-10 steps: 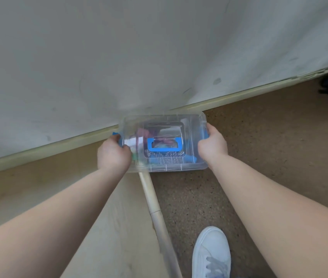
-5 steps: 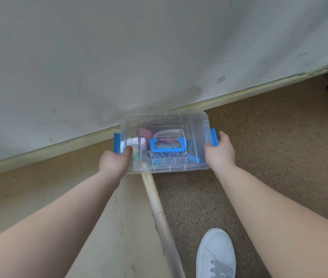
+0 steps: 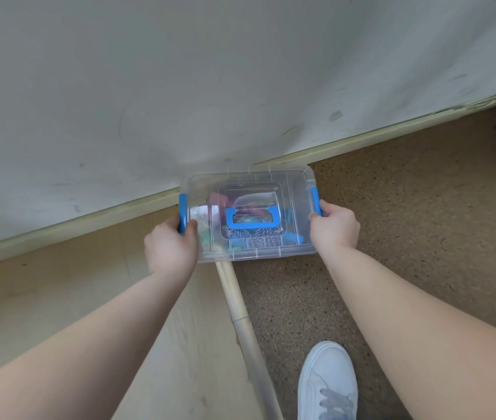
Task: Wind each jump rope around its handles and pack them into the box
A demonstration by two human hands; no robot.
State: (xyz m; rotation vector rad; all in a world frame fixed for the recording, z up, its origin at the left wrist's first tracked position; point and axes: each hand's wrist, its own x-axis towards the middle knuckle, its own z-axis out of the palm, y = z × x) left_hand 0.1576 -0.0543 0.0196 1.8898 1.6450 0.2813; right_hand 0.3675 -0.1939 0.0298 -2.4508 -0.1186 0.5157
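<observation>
**Clear plastic box sitting by the wall**

Grey wall is standing behind the lidded box, which is resting on the floor with coloured ropes inside. Left hand and right hand are each pinching a blue side clip.

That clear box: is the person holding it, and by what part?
Yes. Both hands grip the clear lidded box at its blue side clips: left hand on one, right hand on the other.

No text, label or number can be read anywhere.
</observation>
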